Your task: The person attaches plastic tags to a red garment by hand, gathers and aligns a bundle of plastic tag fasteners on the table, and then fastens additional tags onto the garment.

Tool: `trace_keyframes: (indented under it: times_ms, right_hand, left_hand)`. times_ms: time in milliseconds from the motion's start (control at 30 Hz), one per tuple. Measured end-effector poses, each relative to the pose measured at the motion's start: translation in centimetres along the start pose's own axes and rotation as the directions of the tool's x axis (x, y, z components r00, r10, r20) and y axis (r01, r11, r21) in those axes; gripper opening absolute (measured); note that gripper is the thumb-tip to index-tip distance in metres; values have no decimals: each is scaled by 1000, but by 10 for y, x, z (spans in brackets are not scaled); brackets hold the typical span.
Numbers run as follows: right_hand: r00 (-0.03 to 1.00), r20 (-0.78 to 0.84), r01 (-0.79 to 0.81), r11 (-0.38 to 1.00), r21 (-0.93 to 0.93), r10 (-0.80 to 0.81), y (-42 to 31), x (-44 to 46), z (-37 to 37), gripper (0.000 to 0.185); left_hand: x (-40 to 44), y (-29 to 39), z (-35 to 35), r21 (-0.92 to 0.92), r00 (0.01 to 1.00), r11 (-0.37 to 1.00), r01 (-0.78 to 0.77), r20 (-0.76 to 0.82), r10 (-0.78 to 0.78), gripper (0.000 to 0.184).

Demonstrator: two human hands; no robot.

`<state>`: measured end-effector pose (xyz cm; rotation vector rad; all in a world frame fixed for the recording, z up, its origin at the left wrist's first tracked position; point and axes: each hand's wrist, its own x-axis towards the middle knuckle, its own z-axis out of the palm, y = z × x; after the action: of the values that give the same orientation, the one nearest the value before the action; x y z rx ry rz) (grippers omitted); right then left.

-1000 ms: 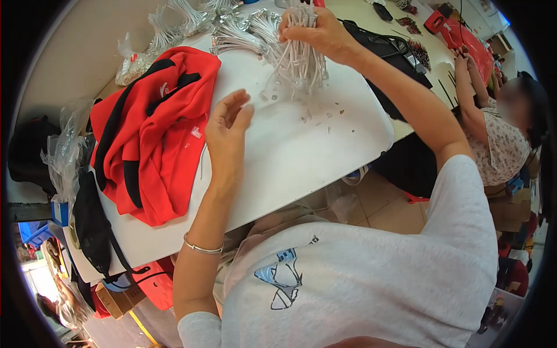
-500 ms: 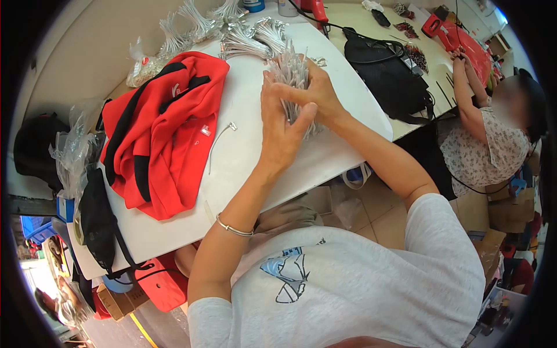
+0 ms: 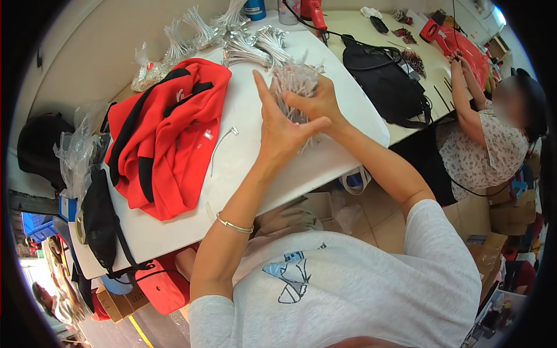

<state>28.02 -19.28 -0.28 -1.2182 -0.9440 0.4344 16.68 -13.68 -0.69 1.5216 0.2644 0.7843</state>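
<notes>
A thick bundle of thin whitish wires (image 3: 295, 80) stands on end above the white table, its tips pointing up. My right hand (image 3: 325, 107) is wrapped round it, with the thumb across its near side. On the bundle's left side is my left hand (image 3: 279, 129), open, fingers stretched up and thumb spread to the right; whether its palm touches the wires I cannot tell. One loose wire with a small metal end (image 3: 223, 145) lies to the left of my hands. Just beyond them are tied wire bundles (image 3: 248, 51) with shiny ends.
A red and black garment (image 3: 168, 139) covers the left part of the white table (image 3: 243, 174). Standing at the back are more wire bundles (image 3: 200, 32) and a blue container (image 3: 254, 9). A black bag (image 3: 377, 81) lies right, near a seated co-worker (image 3: 476, 145).
My left hand has opened away from the bundle, its fingers straightening and thumb spreading. The right hand keeps hold of the bundle, whose tips now look more level.
</notes>
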Motion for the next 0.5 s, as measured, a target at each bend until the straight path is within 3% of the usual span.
trace_keyframes:
  times_ms: [33, 167, 333, 500]
  right_hand:
    - [1000, 4, 6, 1000, 1, -6, -3, 6, 4, 47]
    - [959, -33, 283, 958, 38, -282, -12, 7, 23, 36]
    - [998, -32, 62, 997, 35, -61, 8, 5, 20, 25]
    - [994, -100, 51, 988, 143, -37, -2, 2, 20, 21]
  left_hand:
    - [5, 4, -2, 3, 1000, 1000, -7, -3, 7, 146]
    - [11, 14, -12, 445, 969, 867, -226, 16, 245, 150]
    - [15, -17, -38, 455, 980, 873, -175, 161, 112, 149]
    - [11, -6, -51, 446, 958, 878, -174, 283, 46, 148]
